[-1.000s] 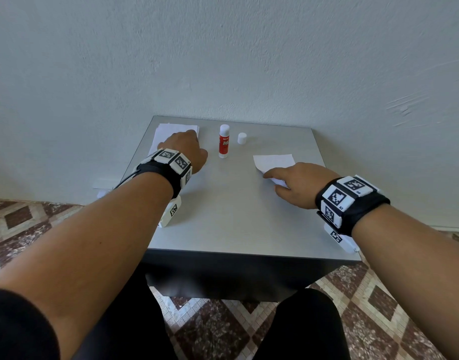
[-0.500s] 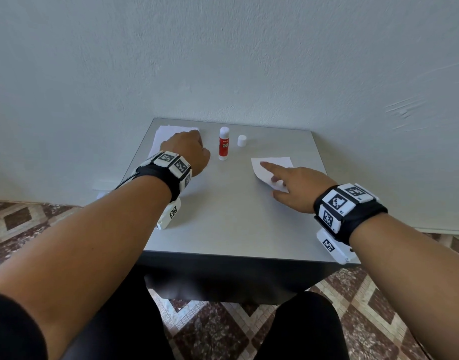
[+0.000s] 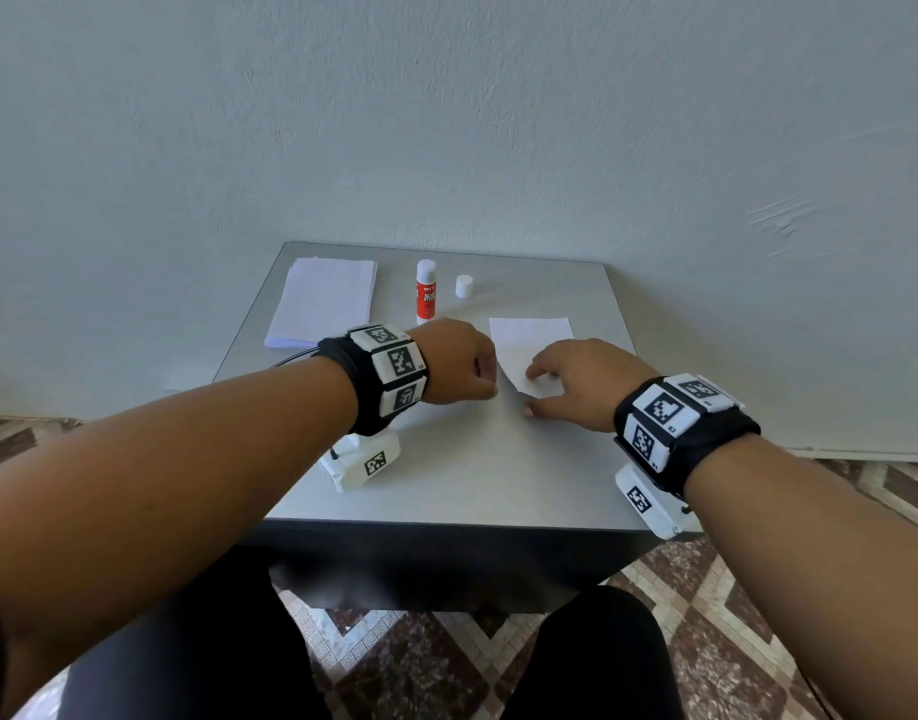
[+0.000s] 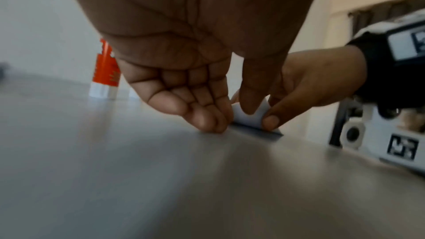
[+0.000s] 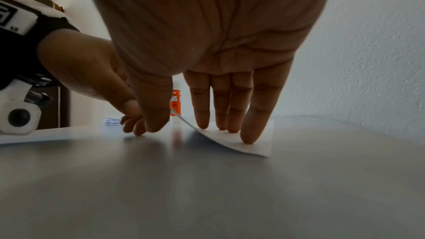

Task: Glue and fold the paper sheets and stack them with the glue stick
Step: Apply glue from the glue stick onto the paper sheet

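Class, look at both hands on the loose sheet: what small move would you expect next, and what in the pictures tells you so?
Probably carry the lifted left edge of the sheet over to start the fold. The right hand presses straight fingers on the paper, the left hand pinches the raised edge, and the glue stick stands uncapped and untouched behind.

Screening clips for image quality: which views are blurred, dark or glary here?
Head view: sharp and evenly lit, with wide-angle bending at the edges. Left wrist view: soft, the red-and-white glue stick blurred, the palm shadowed. Right wrist view: the palm dark, the grey metal table showing soft sheen.
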